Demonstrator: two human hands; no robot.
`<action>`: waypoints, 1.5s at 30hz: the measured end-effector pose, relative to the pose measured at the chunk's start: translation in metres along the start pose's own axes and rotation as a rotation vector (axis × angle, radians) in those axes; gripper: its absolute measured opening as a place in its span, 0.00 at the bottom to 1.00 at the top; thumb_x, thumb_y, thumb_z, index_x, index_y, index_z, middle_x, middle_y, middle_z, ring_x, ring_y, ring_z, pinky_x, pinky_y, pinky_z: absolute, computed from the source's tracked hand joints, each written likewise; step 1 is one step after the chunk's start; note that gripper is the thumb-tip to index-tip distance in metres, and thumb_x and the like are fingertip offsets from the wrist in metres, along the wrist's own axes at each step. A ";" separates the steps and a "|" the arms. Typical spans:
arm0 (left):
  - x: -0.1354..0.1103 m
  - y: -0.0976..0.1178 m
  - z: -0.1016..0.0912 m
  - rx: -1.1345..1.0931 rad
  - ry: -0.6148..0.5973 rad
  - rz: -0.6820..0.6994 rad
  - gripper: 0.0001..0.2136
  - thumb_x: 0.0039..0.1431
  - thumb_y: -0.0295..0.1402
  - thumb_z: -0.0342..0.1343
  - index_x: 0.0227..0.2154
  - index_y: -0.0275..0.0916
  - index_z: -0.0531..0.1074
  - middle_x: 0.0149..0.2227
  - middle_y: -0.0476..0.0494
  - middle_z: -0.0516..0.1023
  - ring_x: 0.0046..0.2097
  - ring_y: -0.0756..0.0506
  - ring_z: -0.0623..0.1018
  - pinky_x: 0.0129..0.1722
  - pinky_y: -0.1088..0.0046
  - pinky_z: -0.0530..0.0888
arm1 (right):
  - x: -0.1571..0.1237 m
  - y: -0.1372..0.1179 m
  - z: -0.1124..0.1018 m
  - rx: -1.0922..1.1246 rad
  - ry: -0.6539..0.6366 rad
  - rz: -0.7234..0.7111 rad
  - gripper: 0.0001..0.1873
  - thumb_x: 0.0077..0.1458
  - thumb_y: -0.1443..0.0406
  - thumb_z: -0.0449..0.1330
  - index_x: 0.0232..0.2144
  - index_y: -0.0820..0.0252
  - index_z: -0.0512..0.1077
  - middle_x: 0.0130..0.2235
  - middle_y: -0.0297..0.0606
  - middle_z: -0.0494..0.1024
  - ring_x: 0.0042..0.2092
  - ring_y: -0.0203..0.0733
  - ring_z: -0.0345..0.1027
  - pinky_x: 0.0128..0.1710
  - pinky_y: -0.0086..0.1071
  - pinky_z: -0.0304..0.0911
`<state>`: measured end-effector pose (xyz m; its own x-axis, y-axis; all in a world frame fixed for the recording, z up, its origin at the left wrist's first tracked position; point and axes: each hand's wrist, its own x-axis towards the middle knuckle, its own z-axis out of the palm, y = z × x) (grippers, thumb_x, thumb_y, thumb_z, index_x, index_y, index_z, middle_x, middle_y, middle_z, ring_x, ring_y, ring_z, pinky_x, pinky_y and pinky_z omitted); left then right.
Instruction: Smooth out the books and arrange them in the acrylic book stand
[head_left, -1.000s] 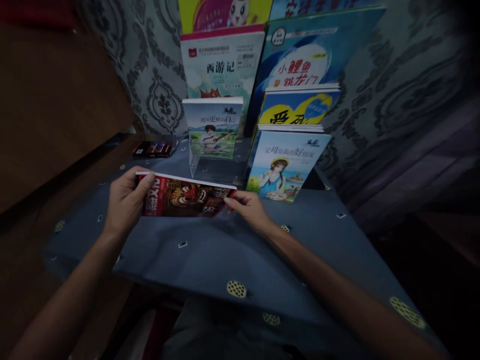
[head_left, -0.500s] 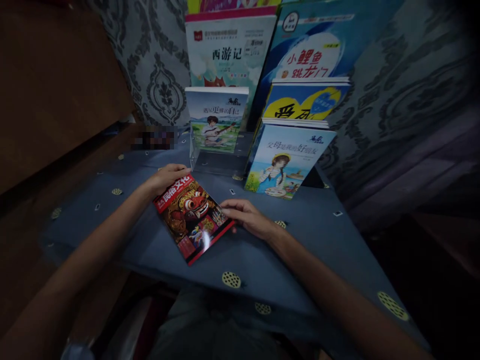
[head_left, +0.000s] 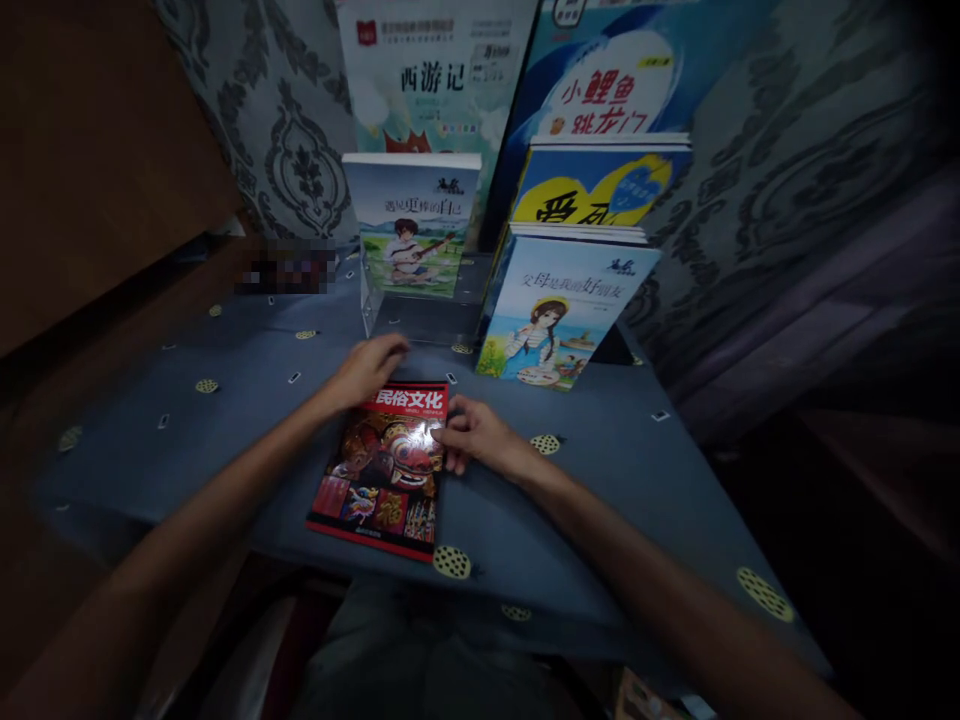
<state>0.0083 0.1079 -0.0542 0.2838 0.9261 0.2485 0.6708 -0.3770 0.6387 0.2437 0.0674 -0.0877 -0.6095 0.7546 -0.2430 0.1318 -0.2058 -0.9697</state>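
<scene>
A glossy red book point(head_left: 382, 475) with a carved mask on its cover lies near the table's front edge, its title upright toward me. My right hand point(head_left: 480, 438) grips the book's right edge, thumb on the cover and the other fingers curled at the side. At the upper left corner, my left hand point(head_left: 369, 368) is stretched out with its fingers reaching past the top edge; it covers part of the title, and whether it touches the book I cannot tell.
Beyond my hands, a guitar-player book point(head_left: 416, 235) leans in a clear stand point(head_left: 420, 318). A beach-scene book point(head_left: 562, 310) stands to the right, with a blue and yellow book point(head_left: 592, 185) and taller books behind. The table point(head_left: 247, 400) has a blue pineapple-print cloth. Patterned curtain hangs behind.
The red book has turned so its title now sits level, and it lies a little nearer me. My left hand has moved right along its top and loosened; the right hand stays at the right edge.
</scene>
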 end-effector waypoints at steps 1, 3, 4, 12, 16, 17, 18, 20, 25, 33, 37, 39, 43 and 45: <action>-0.012 -0.007 -0.005 0.060 0.057 -0.029 0.12 0.64 0.35 0.48 0.42 0.39 0.75 0.43 0.40 0.81 0.47 0.41 0.79 0.52 0.61 0.72 | -0.001 0.000 -0.003 -0.090 0.056 -0.020 0.24 0.49 0.52 0.71 0.36 0.53 0.60 0.21 0.23 0.75 0.18 0.35 0.68 0.17 0.26 0.62; -0.035 -0.017 -0.014 0.125 0.102 -0.062 0.13 0.64 0.34 0.46 0.41 0.39 0.75 0.43 0.41 0.81 0.46 0.41 0.79 0.51 0.63 0.73 | -0.002 -0.003 -0.006 -0.350 0.214 -0.119 0.16 0.55 0.57 0.67 0.35 0.53 0.62 0.20 0.24 0.73 0.19 0.35 0.67 0.18 0.27 0.59; -0.045 -0.021 -0.017 0.142 0.115 -0.068 0.13 0.64 0.34 0.45 0.40 0.39 0.75 0.42 0.41 0.81 0.45 0.41 0.79 0.50 0.63 0.74 | -0.001 -0.005 -0.005 -0.499 0.294 -0.185 0.11 0.58 0.60 0.64 0.35 0.54 0.64 0.21 0.26 0.73 0.20 0.36 0.68 0.20 0.28 0.60; -0.074 -0.024 -0.011 0.238 0.057 0.029 0.13 0.67 0.36 0.47 0.43 0.40 0.76 0.47 0.38 0.82 0.50 0.39 0.77 0.55 0.57 0.73 | 0.038 -0.016 0.051 -1.103 0.044 -0.656 0.18 0.67 0.66 0.55 0.57 0.60 0.71 0.62 0.49 0.74 0.66 0.50 0.65 0.65 0.47 0.63; -0.075 -0.023 -0.011 0.306 0.070 0.034 0.13 0.67 0.35 0.47 0.43 0.40 0.77 0.46 0.39 0.83 0.50 0.38 0.77 0.54 0.56 0.72 | 0.052 -0.008 0.062 -1.140 0.043 -0.572 0.25 0.70 0.61 0.54 0.64 0.69 0.65 0.68 0.58 0.66 0.72 0.55 0.55 0.71 0.54 0.53; -0.076 -0.023 -0.011 0.324 0.071 0.031 0.13 0.68 0.36 0.47 0.42 0.40 0.77 0.46 0.39 0.83 0.49 0.38 0.76 0.53 0.56 0.72 | 0.051 -0.006 0.060 -1.130 0.052 -0.567 0.27 0.70 0.60 0.54 0.65 0.69 0.64 0.68 0.58 0.65 0.72 0.55 0.54 0.71 0.55 0.53; -0.076 -0.024 -0.011 0.342 0.070 0.024 0.13 0.68 0.36 0.48 0.42 0.40 0.77 0.45 0.39 0.83 0.48 0.38 0.76 0.52 0.56 0.72 | 0.049 -0.004 0.056 -1.116 0.063 -0.565 0.27 0.70 0.58 0.54 0.65 0.69 0.64 0.69 0.58 0.65 0.72 0.55 0.54 0.71 0.56 0.52; -0.077 -0.024 -0.012 0.361 0.067 0.010 0.12 0.67 0.37 0.49 0.42 0.41 0.77 0.46 0.39 0.84 0.48 0.37 0.76 0.51 0.56 0.72 | 0.040 0.000 0.044 -1.093 0.083 -0.554 0.29 0.70 0.57 0.53 0.66 0.67 0.63 0.69 0.58 0.65 0.72 0.54 0.54 0.71 0.57 0.52; -0.076 -0.022 -0.013 0.337 0.070 -0.002 0.11 0.67 0.37 0.49 0.41 0.42 0.76 0.47 0.40 0.84 0.48 0.37 0.76 0.51 0.56 0.72 | 0.012 0.008 0.006 -1.065 0.152 -0.509 0.28 0.70 0.59 0.55 0.67 0.64 0.64 0.68 0.55 0.67 0.71 0.54 0.57 0.71 0.59 0.51; -0.095 -0.020 -0.014 0.321 0.007 -0.027 0.19 0.69 0.41 0.46 0.54 0.40 0.74 0.61 0.36 0.77 0.62 0.36 0.73 0.63 0.50 0.69 | -0.004 0.015 -0.020 -1.034 0.145 -0.508 0.26 0.70 0.58 0.54 0.66 0.62 0.65 0.69 0.54 0.66 0.71 0.54 0.58 0.70 0.61 0.52; -0.117 -0.019 -0.009 0.407 -0.025 -0.051 0.24 0.72 0.41 0.41 0.64 0.38 0.66 0.67 0.35 0.69 0.70 0.37 0.66 0.67 0.48 0.64 | -0.001 0.018 -0.023 -0.988 0.118 -0.548 0.30 0.69 0.54 0.56 0.67 0.60 0.63 0.70 0.53 0.64 0.71 0.54 0.57 0.70 0.58 0.55; -0.120 -0.017 -0.009 0.462 -0.052 -0.055 0.25 0.72 0.40 0.39 0.65 0.36 0.65 0.68 0.35 0.69 0.70 0.36 0.65 0.67 0.48 0.64 | 0.003 0.019 -0.024 -0.966 0.098 -0.568 0.32 0.68 0.52 0.57 0.67 0.60 0.63 0.70 0.53 0.64 0.71 0.54 0.57 0.70 0.57 0.55; -0.114 -0.008 -0.014 0.594 -0.098 -0.058 0.24 0.72 0.37 0.40 0.66 0.36 0.65 0.68 0.33 0.67 0.71 0.34 0.64 0.66 0.45 0.65 | 0.017 0.018 -0.024 -0.975 0.063 -0.581 0.30 0.68 0.54 0.57 0.66 0.62 0.65 0.70 0.54 0.63 0.72 0.53 0.55 0.71 0.57 0.52; -0.111 0.004 -0.014 0.669 -0.093 -0.051 0.23 0.72 0.34 0.41 0.65 0.37 0.66 0.69 0.31 0.66 0.71 0.32 0.63 0.65 0.41 0.65 | 0.021 0.017 -0.022 -0.985 0.060 -0.583 0.29 0.69 0.54 0.57 0.66 0.61 0.65 0.70 0.53 0.63 0.72 0.52 0.55 0.71 0.57 0.51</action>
<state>-0.0301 0.0042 -0.0686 0.2781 0.9493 0.1468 0.9562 -0.2882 0.0523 0.2507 0.0935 -0.1101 -0.7441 0.6088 0.2751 0.4121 0.7424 -0.5283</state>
